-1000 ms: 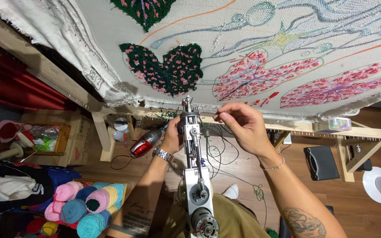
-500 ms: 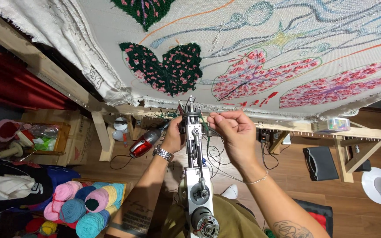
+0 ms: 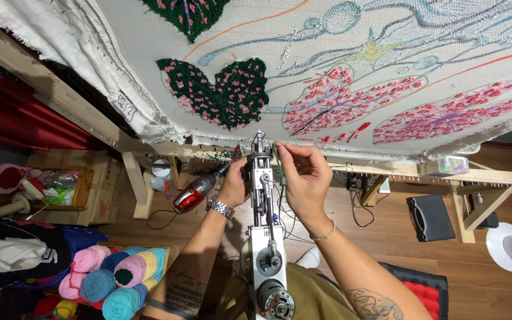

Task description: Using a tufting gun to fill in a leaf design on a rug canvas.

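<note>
Presently your right hand (image 3: 306, 175) pinches green yarn (image 3: 278, 166) at the tufting gun (image 3: 263, 195) tip (centre frame); left hand (image 3: 235, 184) grips its barrel. Keep the strand taut.

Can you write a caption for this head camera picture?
Both hands, left hand and right hand, work at the tip of a metal tufting gun below a stretched floral cloth.

Shiny metal tufting gun (image 3: 266, 237), rough woven cloth (image 3: 149, 35), matt wooden frame (image 3: 48, 89).
</note>
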